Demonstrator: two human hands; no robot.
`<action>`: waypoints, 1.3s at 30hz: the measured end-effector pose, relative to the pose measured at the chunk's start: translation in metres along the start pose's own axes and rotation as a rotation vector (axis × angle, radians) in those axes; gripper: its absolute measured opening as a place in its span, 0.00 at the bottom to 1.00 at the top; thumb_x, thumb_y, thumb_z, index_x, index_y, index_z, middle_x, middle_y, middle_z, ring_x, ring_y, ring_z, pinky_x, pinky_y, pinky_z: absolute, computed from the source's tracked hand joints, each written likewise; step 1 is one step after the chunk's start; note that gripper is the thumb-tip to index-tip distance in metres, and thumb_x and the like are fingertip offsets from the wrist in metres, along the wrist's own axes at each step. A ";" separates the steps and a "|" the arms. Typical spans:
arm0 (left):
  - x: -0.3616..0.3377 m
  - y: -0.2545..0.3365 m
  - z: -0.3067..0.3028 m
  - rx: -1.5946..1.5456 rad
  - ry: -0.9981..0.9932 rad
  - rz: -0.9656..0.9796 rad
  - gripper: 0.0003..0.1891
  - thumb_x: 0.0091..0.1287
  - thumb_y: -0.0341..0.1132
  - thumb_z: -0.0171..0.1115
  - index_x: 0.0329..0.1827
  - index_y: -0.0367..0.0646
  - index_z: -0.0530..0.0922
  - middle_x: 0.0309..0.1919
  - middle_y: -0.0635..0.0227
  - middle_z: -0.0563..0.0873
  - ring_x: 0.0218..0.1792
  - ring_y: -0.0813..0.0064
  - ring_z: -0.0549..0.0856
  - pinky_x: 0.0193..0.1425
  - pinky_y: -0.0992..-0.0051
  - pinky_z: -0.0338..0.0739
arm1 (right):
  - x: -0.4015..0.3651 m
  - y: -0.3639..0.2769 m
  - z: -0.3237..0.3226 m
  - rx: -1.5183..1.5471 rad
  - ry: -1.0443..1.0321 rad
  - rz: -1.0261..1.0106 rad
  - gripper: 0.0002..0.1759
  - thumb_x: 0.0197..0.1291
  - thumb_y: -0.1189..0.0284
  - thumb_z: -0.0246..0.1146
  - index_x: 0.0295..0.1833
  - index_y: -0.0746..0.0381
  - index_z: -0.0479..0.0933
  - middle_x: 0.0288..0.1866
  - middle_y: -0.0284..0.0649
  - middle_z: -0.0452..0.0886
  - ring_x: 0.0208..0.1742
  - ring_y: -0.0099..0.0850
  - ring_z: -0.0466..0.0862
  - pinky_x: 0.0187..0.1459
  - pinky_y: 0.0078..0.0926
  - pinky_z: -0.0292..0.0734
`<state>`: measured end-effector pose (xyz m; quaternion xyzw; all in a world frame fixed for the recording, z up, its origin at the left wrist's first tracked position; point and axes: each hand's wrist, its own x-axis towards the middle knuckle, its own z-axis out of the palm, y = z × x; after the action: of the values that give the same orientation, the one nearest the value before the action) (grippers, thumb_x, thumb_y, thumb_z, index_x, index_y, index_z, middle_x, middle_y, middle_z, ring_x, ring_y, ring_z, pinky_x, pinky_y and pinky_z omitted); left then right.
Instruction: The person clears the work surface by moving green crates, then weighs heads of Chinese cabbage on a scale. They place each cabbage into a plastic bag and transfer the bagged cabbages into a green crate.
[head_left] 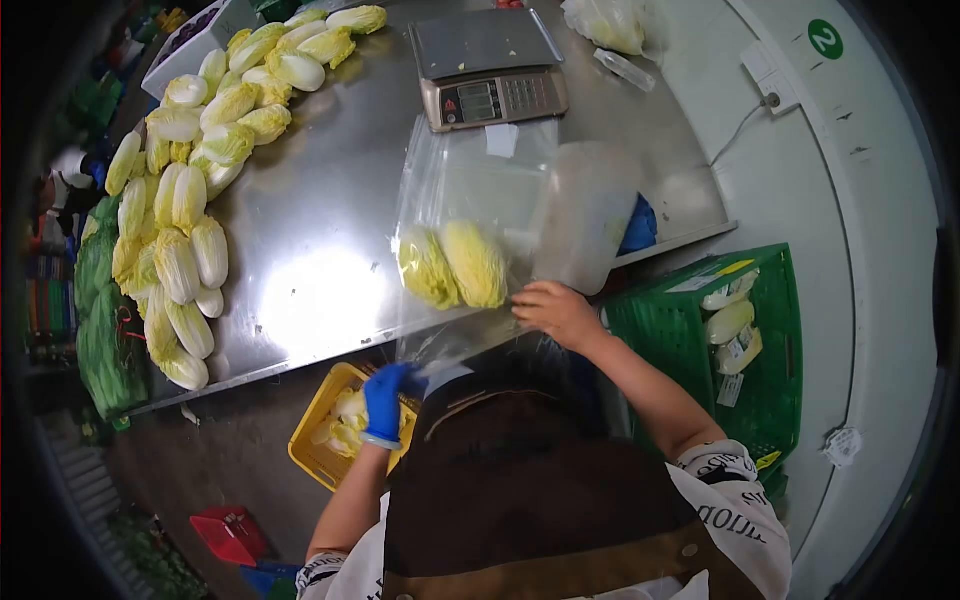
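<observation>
Two yellow-green napa cabbages point(474, 264) lie side by side in a clear plastic bag point(430, 342) at the table's front edge. My left hand point(385, 402), in a blue glove, is closed at the bag's loose near end, over a yellow basket. Bare, my right hand point(560, 315) reaches in from the right, its fingers bent together at the bag's edge beside the right cabbage. More flat clear bags point(490, 180) lie behind the cabbages. Right of them is a translucent plastic container point(585, 215).
Many napa cabbages point(178, 265) are piled along the left of the steel table point(330, 210). A digital scale point(495, 95) stands at the back. The yellow basket point(303, 440) holds leaf scraps. A green crate point(660, 320) with wrapped cabbages stands at right, near the wall.
</observation>
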<state>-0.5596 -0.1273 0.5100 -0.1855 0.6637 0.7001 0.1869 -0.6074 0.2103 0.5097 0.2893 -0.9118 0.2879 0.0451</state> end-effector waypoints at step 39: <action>0.020 -0.025 0.009 1.326 -0.426 1.091 0.25 0.55 0.33 0.63 0.60 0.46 0.75 0.60 0.58 0.76 0.62 0.55 0.73 0.64 0.59 0.68 | -0.036 -0.011 0.027 -0.188 -0.141 -0.244 0.23 0.54 0.74 0.56 0.59 0.61 0.73 0.66 0.40 0.70 0.69 0.39 0.67 0.67 0.38 0.63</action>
<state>-0.5644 -0.1168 0.4785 0.4380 0.8801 0.1826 0.0155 -0.5691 0.2060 0.4839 0.4120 -0.8937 0.1729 0.0424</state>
